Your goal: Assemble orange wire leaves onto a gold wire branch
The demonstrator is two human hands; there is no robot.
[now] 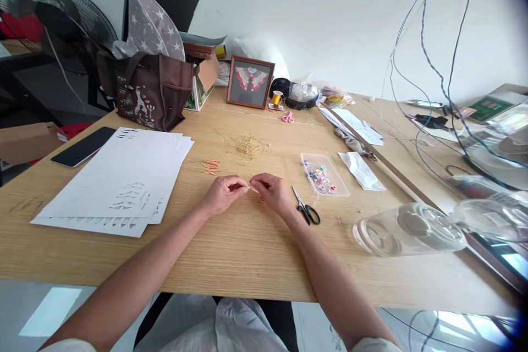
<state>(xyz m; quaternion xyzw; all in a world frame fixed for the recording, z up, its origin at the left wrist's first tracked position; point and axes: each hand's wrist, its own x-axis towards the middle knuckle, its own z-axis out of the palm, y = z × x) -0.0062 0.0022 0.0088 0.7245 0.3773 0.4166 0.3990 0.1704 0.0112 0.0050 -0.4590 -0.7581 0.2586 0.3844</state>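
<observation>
Both hands meet low over the middle of the desk, fingertips almost touching. My left hand (225,193) pinches something tiny between thumb and forefinger, too small to name. Thumb and fingers of my right hand (273,191) are also closed, on a thin orange piece that is mostly hidden. Just under the right fingers shows a small orange bobbin-like thing (261,198). Left of the hands lie several orange wrapped slips (212,165) with wire tails. Beyond them is a loose tangle of gold wire (247,147). Black-handled scissors (306,209) rest beside my right wrist.
A clear plastic tray (337,180) holds small coloured spools. Printed paper sheets (111,170) and a dark phone (84,146) lie left. A clear jar (408,229) stands right. At the back are a brown bag (154,91), a framed piece (249,81) and pink scissors (287,117).
</observation>
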